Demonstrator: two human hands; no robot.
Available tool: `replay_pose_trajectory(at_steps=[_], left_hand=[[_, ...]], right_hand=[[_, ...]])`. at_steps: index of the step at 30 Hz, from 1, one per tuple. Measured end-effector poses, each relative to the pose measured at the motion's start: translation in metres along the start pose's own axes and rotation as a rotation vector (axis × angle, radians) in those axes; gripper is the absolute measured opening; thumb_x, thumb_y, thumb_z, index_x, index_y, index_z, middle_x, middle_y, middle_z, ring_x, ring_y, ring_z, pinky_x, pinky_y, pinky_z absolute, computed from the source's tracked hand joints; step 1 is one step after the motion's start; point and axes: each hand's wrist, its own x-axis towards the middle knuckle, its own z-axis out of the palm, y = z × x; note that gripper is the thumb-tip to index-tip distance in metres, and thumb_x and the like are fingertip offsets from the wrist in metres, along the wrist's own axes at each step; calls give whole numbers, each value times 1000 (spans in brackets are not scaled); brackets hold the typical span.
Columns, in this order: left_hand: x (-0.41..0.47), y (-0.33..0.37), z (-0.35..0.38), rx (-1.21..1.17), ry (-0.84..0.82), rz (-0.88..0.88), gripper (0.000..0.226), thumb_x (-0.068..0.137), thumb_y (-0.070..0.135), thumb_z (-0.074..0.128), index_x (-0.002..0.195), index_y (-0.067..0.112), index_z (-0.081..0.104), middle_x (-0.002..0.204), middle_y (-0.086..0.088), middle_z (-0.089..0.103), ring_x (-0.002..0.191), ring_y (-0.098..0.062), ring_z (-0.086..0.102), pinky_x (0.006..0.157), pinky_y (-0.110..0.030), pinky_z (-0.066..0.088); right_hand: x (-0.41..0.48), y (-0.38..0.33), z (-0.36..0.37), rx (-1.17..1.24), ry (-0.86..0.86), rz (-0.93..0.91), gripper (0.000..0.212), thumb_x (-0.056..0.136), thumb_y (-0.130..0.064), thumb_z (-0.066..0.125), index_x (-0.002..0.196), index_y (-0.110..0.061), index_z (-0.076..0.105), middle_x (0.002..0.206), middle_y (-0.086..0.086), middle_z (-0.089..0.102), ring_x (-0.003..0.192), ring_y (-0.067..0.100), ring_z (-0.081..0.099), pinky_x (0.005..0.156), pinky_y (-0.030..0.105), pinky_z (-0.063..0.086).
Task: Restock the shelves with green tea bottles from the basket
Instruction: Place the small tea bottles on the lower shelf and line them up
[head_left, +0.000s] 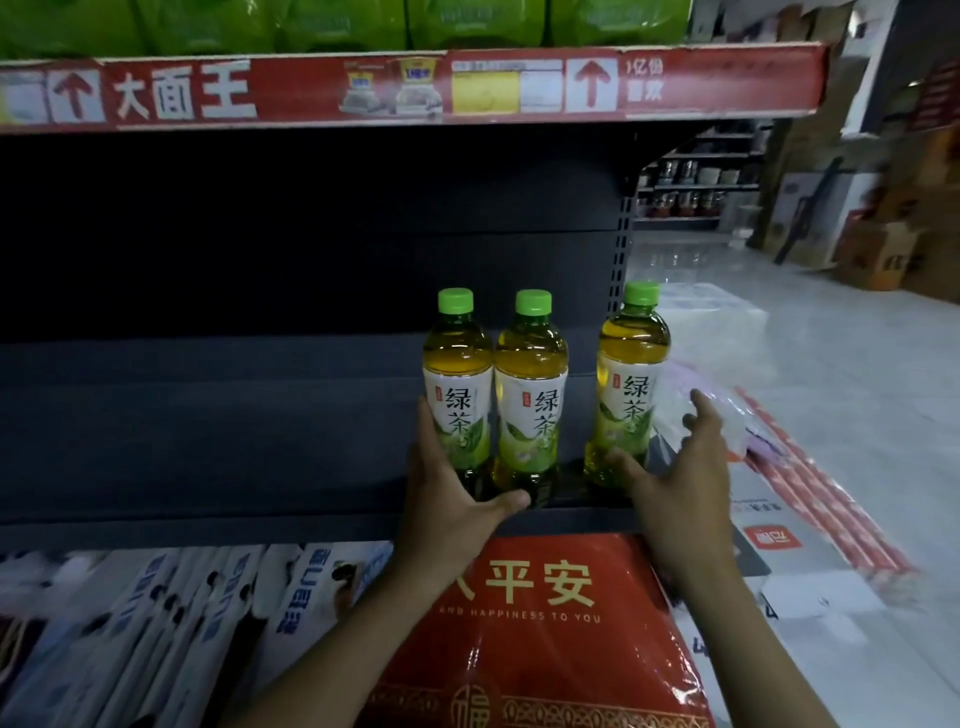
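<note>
Three green tea bottles with green caps stand upright on the dark shelf (208, 441), near its right end. The left bottle (457, 384) and middle bottle (531, 389) touch each other. The right bottle (628, 384) stands a little apart at the shelf's end. My left hand (447, 499) cups the bases of the left pair, fingers straight along the left bottle's side and thumb stretched across the front of the middle one. My right hand (680, 467) is spread open, its thumb touching the right bottle's base and its fingers out to the right. No basket is in view.
A red price strip (415, 88) edges the shelf above, which holds green packs. A red gift bag (545, 623) and white packages (156, 623) lie below the shelf. The aisle floor runs to the right, with cardboard boxes (878, 254) at the far side.
</note>
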Motion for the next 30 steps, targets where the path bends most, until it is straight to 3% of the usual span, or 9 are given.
replay_pose_trajectory(at_steps=[2, 4, 8, 15, 17, 21, 23, 26, 30], left_hand=[[-2, 2, 11, 40, 74, 14, 137, 57, 30, 92, 152, 37, -7, 148, 6, 32, 131, -4, 30, 102, -29, 33], [-1, 3, 16, 65, 121, 26, 137, 59, 28, 92, 153, 32, -8, 148, 4, 31, 130, -4, 30, 100, -26, 30], [3, 0, 22, 87, 137, 23, 136, 61, 28, 91, 154, 28, -9, 150, -1, 29, 136, -15, 32, 98, -26, 30], [14, 3, 35, 89, 115, 34, 133, 63, 22, 89, 154, 26, -8, 150, -6, 30, 138, -19, 32, 100, -27, 28], [15, 4, 36, 100, 118, 30, 132, 64, 23, 89, 154, 27, -7, 149, -6, 32, 136, -19, 34, 100, -28, 31], [18, 1, 35, 73, 122, 24, 124, 64, 23, 89, 153, 31, 3, 145, -4, 40, 133, -19, 42, 102, -38, 42], [22, -2, 28, 40, 120, 0, 111, 69, 19, 85, 151, 32, 11, 138, -2, 50, 128, -19, 49, 100, -42, 46], [27, -7, 17, 35, 113, -32, 90, 77, 15, 79, 147, 25, 23, 118, 1, 64, 115, -19, 59, 92, -37, 51], [28, -10, 13, 59, 75, -28, 68, 80, 17, 76, 136, 29, 38, 113, 8, 63, 111, -13, 60, 84, -26, 47]], right_hand=[[10, 10, 6, 41, -191, 13, 101, 75, -22, 83, 151, -24, 15, 147, 7, 44, 132, 28, 46, 106, 45, 41], [15, 16, 13, 61, -266, -14, 96, 75, -19, 83, 147, -23, 19, 136, 2, 55, 121, 26, 55, 97, 39, 46], [19, 21, 16, 81, -232, -41, 72, 80, -12, 78, 137, -17, 35, 115, -4, 60, 110, 22, 59, 83, 28, 41], [15, 29, 18, 112, -219, -67, 65, 83, -13, 75, 135, -20, 37, 116, -6, 59, 108, 16, 58, 86, 32, 47], [15, 29, 19, 96, -205, -70, 63, 83, -14, 74, 134, -20, 37, 118, -5, 60, 109, 17, 58, 89, 38, 50], [12, 28, 22, 98, -199, -56, 70, 84, -15, 73, 140, -21, 32, 126, -4, 56, 114, 15, 54, 97, 42, 49], [7, 25, 25, 44, -70, -63, 82, 79, -19, 78, 144, -19, 28, 135, 5, 49, 123, 21, 48, 102, 41, 44], [-10, 7, 31, -104, 191, -114, 78, 73, -26, 82, 136, -16, 37, 125, 11, 42, 114, 24, 45, 86, 33, 45], [-30, -11, 52, -182, 17, -257, 61, 80, -30, 77, 127, -22, 40, 122, -1, 47, 106, 14, 50, 66, 28, 45]])
